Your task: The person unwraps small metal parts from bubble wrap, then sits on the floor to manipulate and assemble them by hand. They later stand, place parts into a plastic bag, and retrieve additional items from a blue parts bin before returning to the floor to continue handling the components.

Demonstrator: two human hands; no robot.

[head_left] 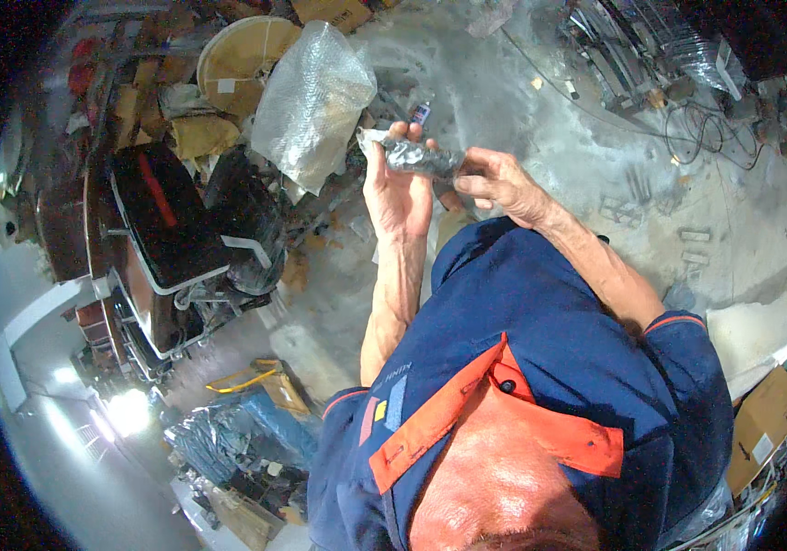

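A dark, elongated thing in crinkled clear plastic (419, 159) lies across the fingers of my left hand (400, 204), in front of my chest. Its pale, loose plastic end sticks out on the left, past my thumb. My right hand (506, 186) has its fingers closed at the wrapped thing's right end, and they hide that end. What is inside the plastic cannot be made out. Just beyond my left fingertips is a small white bottle with a dark label (421, 113). Left of my left hand sits a large bundle of bubble wrap (315, 101).
A black padded chair (159, 207) with a red stripe stands at the left. Behind it are a round tan disc (237, 64) and cardboard. Dark metal parts (618, 55) and a loose black cable (710, 133) lie on the grey concrete floor (540, 101) at the far right.
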